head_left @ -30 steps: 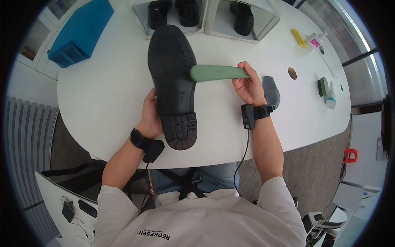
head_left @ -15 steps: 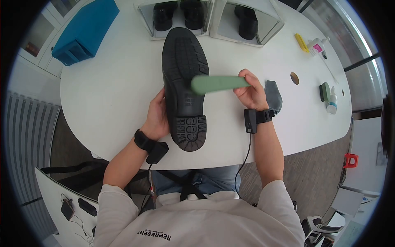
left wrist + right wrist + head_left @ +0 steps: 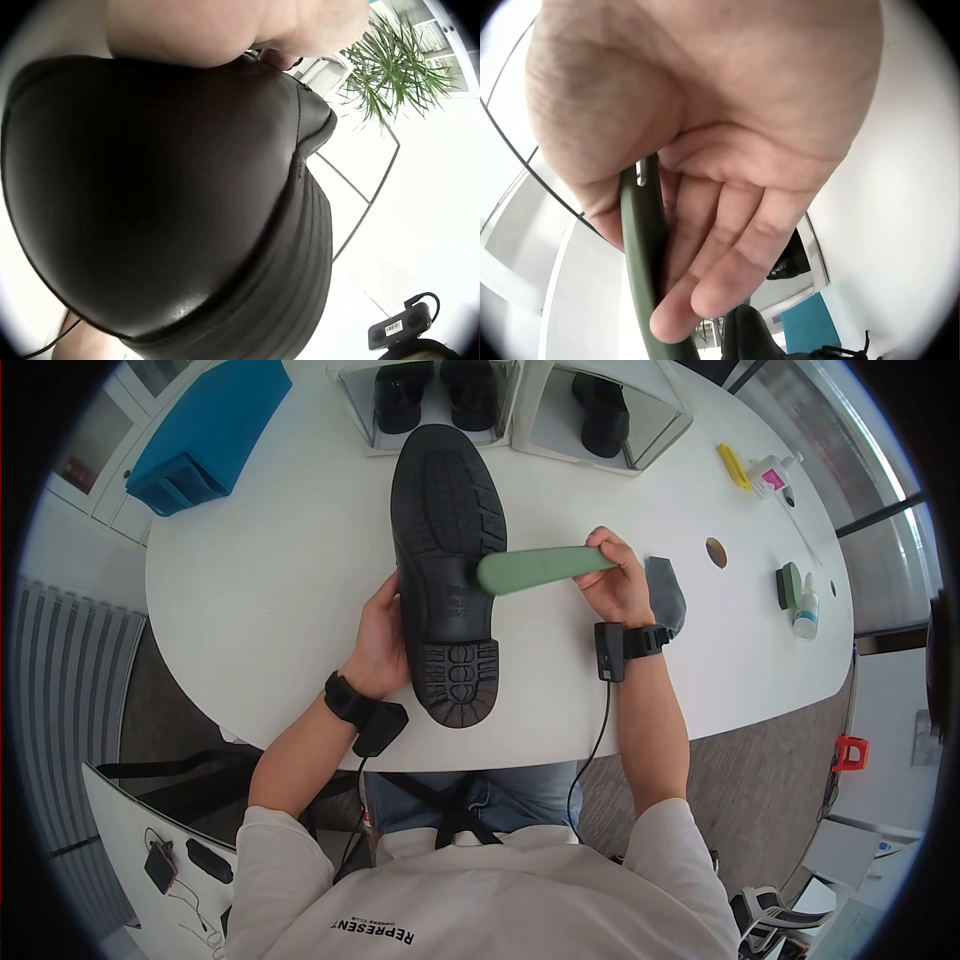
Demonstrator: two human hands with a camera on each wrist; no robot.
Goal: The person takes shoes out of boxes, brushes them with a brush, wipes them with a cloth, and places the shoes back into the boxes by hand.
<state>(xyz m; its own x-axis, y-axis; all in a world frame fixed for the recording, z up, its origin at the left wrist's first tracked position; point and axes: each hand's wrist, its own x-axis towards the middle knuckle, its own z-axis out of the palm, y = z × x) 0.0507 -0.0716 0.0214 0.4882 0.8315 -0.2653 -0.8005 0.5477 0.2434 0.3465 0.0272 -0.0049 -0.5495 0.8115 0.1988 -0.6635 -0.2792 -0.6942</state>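
holding black leather shoe [image 3: 450, 622] sole-up in left hand [image 3: 378, 645], reaching across to it from right hand [image 3: 616, 588] with green long-handled brush [image 3: 545, 568]
points toe away from the body and heel toward it, in front of the person, over the table [image 3: 275, 610]; lies nearer the left hand, gripped along its left flank, with the fingers largely hidden; lies apart from the right hand, bridged only by the brush, pinched by its handle between thumb and fingers; crosses the shoe's long axis nearly at right angles, overlapping the right edge of the sole's waist, with contact impossible to confirm. compared with half a second earlier, shows the brush drawn slightly rightward and tilted a little more, with its far end dipped toward the heel; keeps the shoe in nearly the same place.
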